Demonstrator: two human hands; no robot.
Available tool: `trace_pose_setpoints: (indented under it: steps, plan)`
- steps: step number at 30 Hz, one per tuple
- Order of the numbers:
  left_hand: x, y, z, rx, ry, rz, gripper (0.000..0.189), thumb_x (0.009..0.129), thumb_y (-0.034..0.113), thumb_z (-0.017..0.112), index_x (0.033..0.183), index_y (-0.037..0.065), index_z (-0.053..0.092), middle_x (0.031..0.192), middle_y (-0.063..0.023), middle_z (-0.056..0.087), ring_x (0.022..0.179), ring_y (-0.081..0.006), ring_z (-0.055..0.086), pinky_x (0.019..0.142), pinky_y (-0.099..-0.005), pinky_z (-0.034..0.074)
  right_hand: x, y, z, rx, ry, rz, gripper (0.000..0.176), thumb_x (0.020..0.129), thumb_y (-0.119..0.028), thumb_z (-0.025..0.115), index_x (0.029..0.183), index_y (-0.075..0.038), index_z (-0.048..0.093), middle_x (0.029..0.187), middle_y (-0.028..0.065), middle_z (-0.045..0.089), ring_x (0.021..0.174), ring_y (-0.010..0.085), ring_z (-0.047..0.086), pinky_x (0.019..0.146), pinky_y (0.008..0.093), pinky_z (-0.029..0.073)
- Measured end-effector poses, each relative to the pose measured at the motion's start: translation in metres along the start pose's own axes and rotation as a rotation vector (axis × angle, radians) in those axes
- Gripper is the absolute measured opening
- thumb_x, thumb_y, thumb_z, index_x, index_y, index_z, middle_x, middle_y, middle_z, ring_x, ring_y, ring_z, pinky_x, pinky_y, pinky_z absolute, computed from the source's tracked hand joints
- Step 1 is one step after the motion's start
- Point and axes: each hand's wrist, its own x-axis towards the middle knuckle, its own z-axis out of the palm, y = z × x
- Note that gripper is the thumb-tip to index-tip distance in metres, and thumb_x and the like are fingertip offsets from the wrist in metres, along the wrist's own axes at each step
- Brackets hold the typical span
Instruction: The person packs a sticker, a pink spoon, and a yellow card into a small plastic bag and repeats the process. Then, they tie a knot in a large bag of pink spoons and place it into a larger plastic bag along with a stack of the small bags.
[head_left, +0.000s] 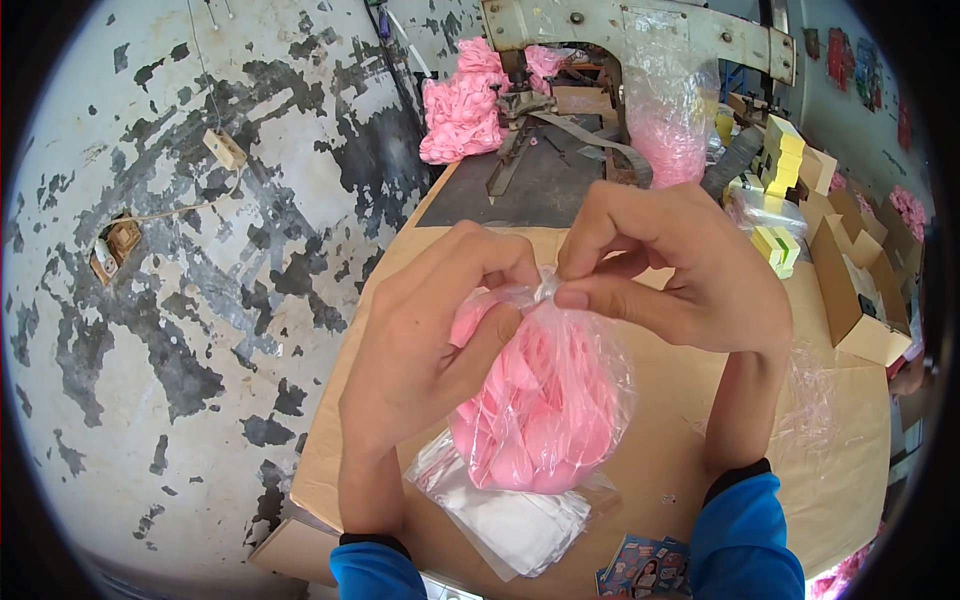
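A clear plastic bag [545, 400] full of pink, soft-looking pieces hangs in front of me above the table. Its neck is gathered and twisted between my two hands. My left hand [425, 330] pinches the gathered plastic from the left, thumb against the bag's shoulder. From the right, my right hand [680, 265] grips the twisted neck between thumb and forefinger. Whether a tie is in the fingers cannot be made out. Beneath the bag lies a stack of flat clear plastic bags [520, 530], partly hidden by it.
Brown paper covers the table [830, 430]. Printed cards [645, 568] lie near the front edge. Behind stand a metal machine frame [600, 25], a pink pile [465, 105] and a large bag of pink pieces [670, 120]. Yellow boxes [782, 155] and an open carton [855, 290] are at right.
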Motion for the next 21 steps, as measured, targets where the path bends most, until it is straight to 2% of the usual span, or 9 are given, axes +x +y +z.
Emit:
trace_pose_setpoints:
  steps: [3, 7, 13, 17, 21]
  plan:
    - [0.002, 0.007, 0.002, 0.18, 0.015, 0.075, 0.033, 0.07, -0.015, 0.062, 0.099, 0.001, 0.058, 0.086, -0.0119, 0.058, 0.075, -0.0281, 0.06, 0.068, -0.0333, 0.049, 0.0, -0.004, -0.004, -0.162, -0.026, -0.069, 0.017, 0.076, 0.0, 0.078, 0.079, -0.002, 0.062, 0.081, 0.0066, 0.067, 0.075, 0.0166, 0.068, 0.058, 0.0269, 0.05]
    - [0.002, 0.003, 0.007, 0.225, 0.068, 0.139, 0.032, 0.07, -0.016, 0.061, 0.097, 0.002, 0.059, 0.087, -0.0114, 0.059, 0.076, -0.0284, 0.061, 0.067, -0.0336, 0.049, 0.0, -0.006, -0.005, -0.299, 0.002, -0.135, 0.018, 0.068, 0.0, 0.081, 0.073, -0.004, 0.064, 0.079, 0.007, 0.066, 0.073, 0.0231, 0.067, 0.06, 0.0314, 0.05]
    - [0.003, -0.003, 0.01, 0.288, 0.171, 0.257, 0.028, 0.068, -0.014, 0.064, 0.09, 0.003, 0.063, 0.085, -0.0104, 0.062, 0.074, -0.0266, 0.063, 0.063, -0.034, 0.05, -0.002, -0.011, -0.004, -0.339, 0.04, -0.163, 0.018, 0.068, 0.0, 0.08, 0.075, -0.005, 0.065, 0.079, 0.0076, 0.067, 0.072, 0.0247, 0.066, 0.06, 0.0318, 0.051]
    - [0.004, -0.003, 0.009, 0.323, 0.244, 0.284, 0.023, 0.066, -0.011, 0.069, 0.085, 0.003, 0.067, 0.081, -0.0097, 0.065, 0.071, -0.024, 0.065, 0.061, -0.0322, 0.051, -0.001, -0.015, 0.004, -0.423, 0.158, -0.178, 0.014, 0.071, -0.001, 0.078, 0.079, -0.004, 0.067, 0.078, 0.0073, 0.067, 0.07, 0.0248, 0.066, 0.059, 0.0311, 0.051]
    - [0.004, -0.002, 0.009, 0.379, 0.272, 0.291, 0.02, 0.067, -0.009, 0.071, 0.083, 0.002, 0.068, 0.078, -0.0095, 0.066, 0.069, -0.0225, 0.065, 0.059, -0.0305, 0.051, -0.001, -0.015, 0.005, -0.49, 0.153, -0.153, 0.013, 0.075, -0.003, 0.076, 0.085, -0.004, 0.069, 0.078, 0.007, 0.068, 0.069, 0.0241, 0.066, 0.057, 0.0307, 0.051]
